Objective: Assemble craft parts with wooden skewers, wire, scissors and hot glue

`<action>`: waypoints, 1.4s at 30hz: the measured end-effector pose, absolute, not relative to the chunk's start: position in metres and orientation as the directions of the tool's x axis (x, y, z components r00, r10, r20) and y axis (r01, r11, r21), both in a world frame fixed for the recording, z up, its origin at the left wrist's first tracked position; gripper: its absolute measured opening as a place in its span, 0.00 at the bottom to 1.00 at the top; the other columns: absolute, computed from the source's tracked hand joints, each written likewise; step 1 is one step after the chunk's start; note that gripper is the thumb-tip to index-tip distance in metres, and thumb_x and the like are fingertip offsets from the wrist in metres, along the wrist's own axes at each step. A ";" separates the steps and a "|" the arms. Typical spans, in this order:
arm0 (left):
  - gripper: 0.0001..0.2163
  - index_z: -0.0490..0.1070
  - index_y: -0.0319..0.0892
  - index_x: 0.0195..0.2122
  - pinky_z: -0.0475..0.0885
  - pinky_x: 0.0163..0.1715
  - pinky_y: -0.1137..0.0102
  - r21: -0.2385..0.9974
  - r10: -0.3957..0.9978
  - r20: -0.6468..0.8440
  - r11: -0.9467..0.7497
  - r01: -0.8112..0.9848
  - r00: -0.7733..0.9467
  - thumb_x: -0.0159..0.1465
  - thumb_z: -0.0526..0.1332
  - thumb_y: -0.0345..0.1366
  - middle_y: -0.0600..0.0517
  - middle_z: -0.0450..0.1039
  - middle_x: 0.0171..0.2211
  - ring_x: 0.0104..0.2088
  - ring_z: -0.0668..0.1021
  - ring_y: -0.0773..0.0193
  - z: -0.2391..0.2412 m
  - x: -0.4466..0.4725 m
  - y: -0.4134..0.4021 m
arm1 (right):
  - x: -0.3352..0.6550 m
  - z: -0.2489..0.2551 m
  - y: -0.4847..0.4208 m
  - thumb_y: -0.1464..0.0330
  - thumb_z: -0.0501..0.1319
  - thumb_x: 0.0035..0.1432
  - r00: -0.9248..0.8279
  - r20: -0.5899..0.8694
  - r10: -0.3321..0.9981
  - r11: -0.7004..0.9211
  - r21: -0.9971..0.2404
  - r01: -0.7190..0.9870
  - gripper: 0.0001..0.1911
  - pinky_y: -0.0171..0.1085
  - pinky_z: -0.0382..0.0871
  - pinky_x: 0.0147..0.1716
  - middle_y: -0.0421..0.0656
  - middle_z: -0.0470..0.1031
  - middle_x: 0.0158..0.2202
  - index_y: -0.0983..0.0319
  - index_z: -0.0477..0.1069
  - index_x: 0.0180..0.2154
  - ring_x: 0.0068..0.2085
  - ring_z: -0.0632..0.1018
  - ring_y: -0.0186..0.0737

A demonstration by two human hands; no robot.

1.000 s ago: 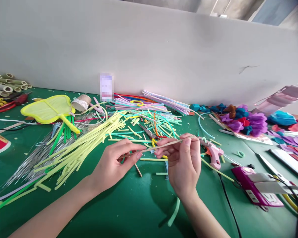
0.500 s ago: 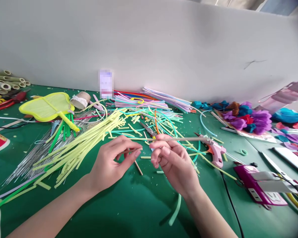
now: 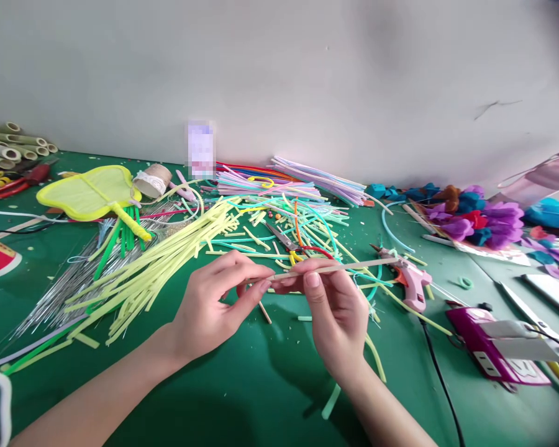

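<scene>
Both hands up over the middle of the green tbl [image 3: 270,391], w/ one thin pale stick [image 3: 368,264] running btwn them. L hand [image 3: 214,301] has thumb & index pinched on the stick's L part, the other fingers curled in behind. R hand [image 3: 338,310], palm turned up-ish, grasps it too: thumb bent in toward the curled fingers, stick lying across them. Hands v. close, fingertips almost meeting; can't tell if they touch. Stick's far R end sticks out past the R hand, up by the pink glue gun [image 3: 415,288]; can't tell if there's contact.

Just beyond the fingers: red-&-yellow-handled pliers [image 3: 286,241] in a litter of cut stems, jaws pointing far L. Big yellow-green bundle [image 3: 163,270] fans out to the L of the L hand, w/ silver wires [image 3: 63,304] next to it. Yellow leaf-shaped piece [image 3: 90,194] lies farther L, spool w/ lace [image 3: 153,181] just beside. Pastel stems [image 3: 270,188] stacked at the far side, near the wall.

Over R: magenta pwr strip [image 3: 466,338] w/ plugs in, purple petals [image 3: 503,220] farther back, pink bottle [image 3: 547,177] at far R. Bamboo tubes [image 3: 13,146] piled far L.
</scene>
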State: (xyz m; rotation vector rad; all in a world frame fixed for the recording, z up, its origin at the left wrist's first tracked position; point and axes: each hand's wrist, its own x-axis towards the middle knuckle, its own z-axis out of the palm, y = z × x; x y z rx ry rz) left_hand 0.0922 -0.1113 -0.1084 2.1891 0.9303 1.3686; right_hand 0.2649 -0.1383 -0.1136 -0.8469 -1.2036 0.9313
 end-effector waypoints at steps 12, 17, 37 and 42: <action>0.08 0.78 0.42 0.40 0.75 0.31 0.75 0.543 0.657 0.697 -0.745 0.387 0.288 0.65 0.63 0.23 0.51 0.78 0.33 0.32 0.79 0.68 -0.105 0.091 -0.115 | 0.262 -0.123 -0.144 0.73 0.56 0.68 0.098 0.517 0.850 0.514 -0.856 0.052 0.11 0.42 0.80 0.37 0.44 0.79 0.38 0.56 0.77 0.44 0.38 0.83 0.42; 0.08 0.77 0.42 0.40 0.76 0.32 0.74 0.508 0.631 0.723 -0.761 0.404 0.281 0.65 0.62 0.23 0.51 0.79 0.33 0.32 0.80 0.68 -0.105 0.092 -0.117 | 0.259 -0.121 -0.145 0.73 0.56 0.68 0.098 0.515 0.851 0.516 -0.856 0.022 0.11 0.42 0.79 0.37 0.43 0.78 0.37 0.56 0.76 0.44 0.38 0.82 0.42; 0.07 0.77 0.42 0.43 0.73 0.27 0.76 0.621 0.671 0.683 -0.742 0.255 0.289 0.66 0.62 0.26 0.50 0.78 0.34 0.30 0.77 0.69 -0.109 0.094 -0.115 | 0.261 -0.108 -0.129 0.61 0.63 0.63 -0.204 -0.027 0.979 -0.147 -0.785 -0.601 0.09 0.37 0.77 0.35 0.39 0.73 0.28 0.59 0.73 0.35 0.30 0.76 0.37; 0.07 0.76 0.40 0.42 0.73 0.27 0.76 0.627 0.668 0.685 -0.744 0.232 0.292 0.65 0.63 0.25 0.50 0.77 0.34 0.29 0.77 0.70 -0.109 0.094 -0.116 | 0.261 -0.111 -0.129 0.62 0.64 0.62 -0.307 -0.112 0.945 -0.296 -0.690 -0.660 0.08 0.32 0.75 0.35 0.38 0.73 0.27 0.60 0.74 0.35 0.30 0.75 0.32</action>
